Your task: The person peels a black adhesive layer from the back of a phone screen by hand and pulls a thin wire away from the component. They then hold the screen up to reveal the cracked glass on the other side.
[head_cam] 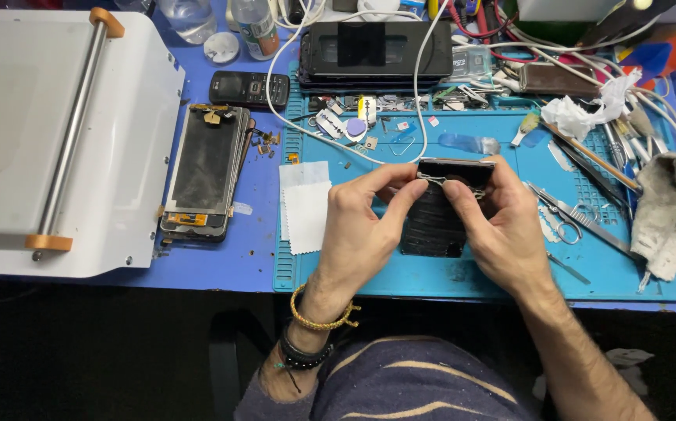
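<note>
Both hands, left hand (361, 226) and right hand (498, 226), close around a dark phone part (435, 218) over the blue mat (431, 281). Bare mat below and just left of them, open path from the near edge. White cloth squares (305, 204) lie just left. Right side blocked: scissors (560, 218), tweezers and thin tools (595, 168), grey rag (673, 210). Far side crowded: white cable (420, 86), small parts (353, 121), stacked dark device (377, 51). Far left: opened phone (205, 168), big white machine (65, 140).
</note>
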